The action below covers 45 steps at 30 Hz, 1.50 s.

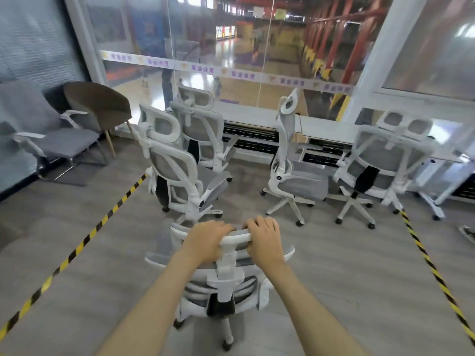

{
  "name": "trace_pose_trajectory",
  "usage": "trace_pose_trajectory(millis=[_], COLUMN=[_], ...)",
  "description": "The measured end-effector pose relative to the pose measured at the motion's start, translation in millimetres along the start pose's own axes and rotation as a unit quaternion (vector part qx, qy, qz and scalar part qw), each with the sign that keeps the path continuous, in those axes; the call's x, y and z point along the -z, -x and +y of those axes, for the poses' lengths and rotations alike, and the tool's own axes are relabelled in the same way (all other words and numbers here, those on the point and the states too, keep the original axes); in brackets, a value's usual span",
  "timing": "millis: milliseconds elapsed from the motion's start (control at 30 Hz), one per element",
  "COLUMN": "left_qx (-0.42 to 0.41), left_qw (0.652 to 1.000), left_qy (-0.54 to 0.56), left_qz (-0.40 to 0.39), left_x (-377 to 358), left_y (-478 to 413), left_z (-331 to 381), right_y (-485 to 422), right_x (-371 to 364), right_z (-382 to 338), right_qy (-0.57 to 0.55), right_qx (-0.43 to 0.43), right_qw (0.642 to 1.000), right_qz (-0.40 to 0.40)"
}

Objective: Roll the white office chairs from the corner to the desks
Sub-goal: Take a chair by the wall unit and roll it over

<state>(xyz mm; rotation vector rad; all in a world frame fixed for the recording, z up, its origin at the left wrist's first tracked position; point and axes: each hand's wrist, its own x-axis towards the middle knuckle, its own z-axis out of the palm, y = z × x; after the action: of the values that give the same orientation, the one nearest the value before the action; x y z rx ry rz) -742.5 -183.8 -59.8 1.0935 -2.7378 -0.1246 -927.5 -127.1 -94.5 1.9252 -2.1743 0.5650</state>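
Head | left hand (205, 240), right hand (264, 240) grip headrest (237, 237) | white chair (226, 286) below hands

Left hand (205, 240) and right hand (264, 237) grip the headrest (235, 236) of a white office chair (226, 283); four more white chairs (180, 170) stand ahead by a glass wall (231, 47).

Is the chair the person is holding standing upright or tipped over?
Upright. The white mesh office chair stands on its castors on the grey floor, with the left hand and right hand gripping its headrest.

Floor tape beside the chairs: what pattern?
Yellow and black stripes on the floor tape, clearest in the head view.
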Motion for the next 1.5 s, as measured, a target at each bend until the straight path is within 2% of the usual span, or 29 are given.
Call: trace_pose_trajectory(millis=[133,200,400,567,867,1033,1300,1500], left_qx=[-0.071,-0.075,-0.044,0.025,0.125,0.181,0.32,0.432], left_qw=[0.997,0.996,0.993,0.99,0.983,0.977,0.943,0.896], left_qy=[-0.016,-0.008,0.094,0.108,0.129,0.112,0.093,0.086], left_qz=[-0.029,-0.037,0.053,0.084,0.022,0.02,0.012,0.063], left_x=[-3.7,-6.4,-12.8,-8.3,6.5,20.8,36.4,45.9], left_y=[-78.5,-109.4,-174.5,-208.2,-254.6,-239.5,-143.0,-28.7], left_z=[-21.6,-28.2,-44.1,-55.5,-73.7,-92.5,-131.6,-161.5], right_y=[-46.7,-69.0,-141.7,-192.7,-270.3,-289.4,-280.9,-240.8], right_x=[-11.7,-16.9,-37.6,-52.3,-60.5,-62.7,-85.4,-97.4], right_z=[26.7,40.7,80.9,102.0,103.3,73.7,-24.2,-134.5], right_qy=[0.025,0.038,0.049,0.038,-0.074,-0.075,-0.154,-0.174], right_qx=[-0.045,-0.066,-0.117,-0.115,-0.022,0.065,0.201,0.315], right_qw=[0.999,0.997,0.992,0.992,0.996,0.992,0.956,0.913], right_qz=[0.003,-0.004,-0.006,0.017,-0.052,-0.074,-0.148,-0.193])
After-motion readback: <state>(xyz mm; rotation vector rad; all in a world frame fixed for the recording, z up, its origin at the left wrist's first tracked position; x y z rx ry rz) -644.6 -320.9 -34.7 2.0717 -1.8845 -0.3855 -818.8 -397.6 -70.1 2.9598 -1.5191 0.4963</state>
